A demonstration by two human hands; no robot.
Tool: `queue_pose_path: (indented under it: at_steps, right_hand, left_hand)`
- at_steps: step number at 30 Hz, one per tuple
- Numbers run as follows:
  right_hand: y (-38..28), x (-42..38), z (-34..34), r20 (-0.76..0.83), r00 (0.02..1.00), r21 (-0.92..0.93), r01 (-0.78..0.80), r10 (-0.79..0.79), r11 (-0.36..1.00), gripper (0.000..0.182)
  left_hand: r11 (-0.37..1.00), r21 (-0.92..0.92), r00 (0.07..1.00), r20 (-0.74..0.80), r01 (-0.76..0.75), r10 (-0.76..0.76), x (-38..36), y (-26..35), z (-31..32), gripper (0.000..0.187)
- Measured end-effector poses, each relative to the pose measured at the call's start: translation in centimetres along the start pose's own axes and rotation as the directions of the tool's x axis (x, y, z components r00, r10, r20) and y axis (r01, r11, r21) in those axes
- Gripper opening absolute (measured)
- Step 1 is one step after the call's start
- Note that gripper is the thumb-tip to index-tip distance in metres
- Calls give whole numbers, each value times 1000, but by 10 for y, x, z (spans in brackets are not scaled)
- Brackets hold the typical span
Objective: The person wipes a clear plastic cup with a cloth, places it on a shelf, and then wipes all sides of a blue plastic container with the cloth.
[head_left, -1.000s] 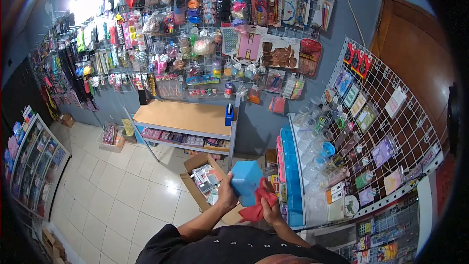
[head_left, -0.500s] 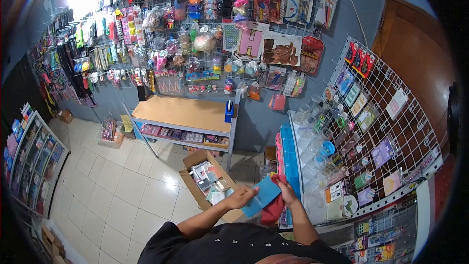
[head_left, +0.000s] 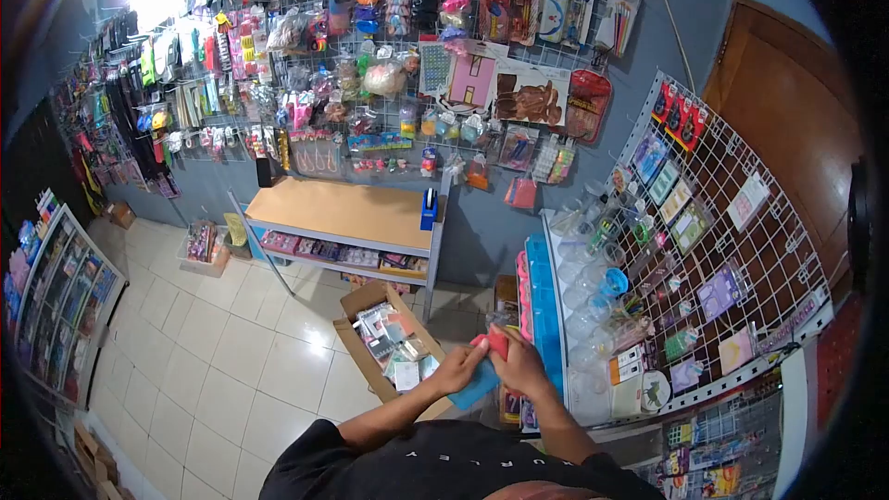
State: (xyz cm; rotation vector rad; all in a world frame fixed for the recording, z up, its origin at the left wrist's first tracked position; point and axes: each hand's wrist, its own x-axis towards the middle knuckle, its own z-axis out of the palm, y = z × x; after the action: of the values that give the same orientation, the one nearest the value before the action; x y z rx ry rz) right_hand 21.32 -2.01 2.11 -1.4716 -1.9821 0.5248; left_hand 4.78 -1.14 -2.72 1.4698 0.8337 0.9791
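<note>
Close in front of my black shirt, my left hand [head_left: 458, 368] is closed on a flat blue item [head_left: 476, 387], whose lower part shows below the fingers. Touching it on the right, my right hand [head_left: 520, 368] grips a red cloth-like item [head_left: 496, 343], now bunched small between both hands. The exact finger contact is partly hidden. Just left of my hands, an open cardboard box [head_left: 366, 366] on the floor holds packets and small boxed goods.
A table [head_left: 343, 213] with a blue tape dispenser [head_left: 429, 210] stands ahead. To the right are clear jars [head_left: 583, 301] and a white wire rack [head_left: 741, 185]. Packaged goods hang on the wall; a display case [head_left: 69, 306] stands left.
Both hands have drawn together. The red item has moved up and left and is bunched up, and the blue item sits lower with less of it showing.
</note>
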Motion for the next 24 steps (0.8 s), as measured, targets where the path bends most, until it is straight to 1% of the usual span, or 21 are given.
queue_pose_path:
  at_steps: [1, 2, 5, 6, 9, 10, 11, 13, 14, 16, 17, 18, 19, 20, 21, 22, 23, 24]
  right_hand:
    - [-5, -3, 0, -36, 999, 2, 32, -32, 999, 45]
    - [-7, -5, -1, -5, 997, 72, 77, -77, 994, 46]
    - [-18, -14, -8, -24, 939, 63, 345, -344, 937, 46]
    - [-24, -16, -12, -10, 944, 129, 328, -329, 936, 44]
    - [2, -9, -14, 17, 971, 232, 229, -239, 946, 41]
    - [7, -6, -12, -17, 977, 367, 203, -212, 908, 35]
    - [11, -5, -10, -3, 988, 459, 137, -153, 878, 34]
    - [19, -3, -8, 35, 999, 621, 10, -41, 783, 32]
    - [21, -3, -8, 34, 998, 657, 23, -59, 754, 33]
    - [24, -6, -3, 0, 1000, 831, 3, -6, 556, 35]
    - [24, -7, -1, -6, 1000, 898, -5, 23, 440, 36]
    - [23, -7, 0, 46, 995, 945, -73, 93, 318, 41]
    - [30, -8, 3, 104, 986, 958, -135, 132, 253, 40]
    - [44, -10, 10, 164, 972, 963, -194, 168, 184, 39]
    - [61, -14, 19, 225, 954, 962, -250, 199, 112, 38]
    - [69, -17, 27, 236, 943, 953, -272, 232, 135, 36]
    - [75, -24, 33, 257, 935, 952, -289, 244, 104, 36]
    - [68, -29, 30, 277, 926, 950, -304, 255, 74, 36]
  left_hand:
    - [995, -50, 992, -96, -90, 85, 2, 0, 2, 61]
    - [1000, 19, 998, -59, -4, 5, 3, -17, -9, 58]
    - [994, -102, 996, -80, 33, -41, 2, -15, -16, 58]
    - [994, -107, 995, -95, -34, 24, 2, -14, -15, 60]
    - [1000, 17, 1000, 1, -17, 17, -14, -8, -16, 62]
    - [1000, -23, 1000, -27, -10, 10, -16, 1, -12, 61]
    - [999, -36, 998, -56, 26, -28, -18, -1, -11, 61]
    - [994, -61, 990, -108, 89, -96, -20, -11, -10, 62]
    - [993, -75, 985, -142, 91, -101, -20, -16, -12, 61]
    - [990, -104, 970, -213, 94, -114, -23, -18, -16, 59]
    - [976, -183, 949, -266, 120, -167, -24, -18, -15, 57]
    - [955, -262, 922, -316, 142, -223, -26, -8, -13, 55]
    - [927, -341, 890, -359, 157, -282, -27, -2, -12, 54]
    - [857, -484, 898, -279, 175, -341, -25, -15, -18, 52]
    - [802, -583, 877, -310, 130, -367, -25, -8, -17, 53]
    - [737, -671, 855, -336, 78, -396, -21, 6, -15, 55]
    - [663, -748, 831, -357, 19, -426, -18, 15, -16, 56]
    - [569, -823, 812, -329, 4, -482, -16, 16, -20, 58]
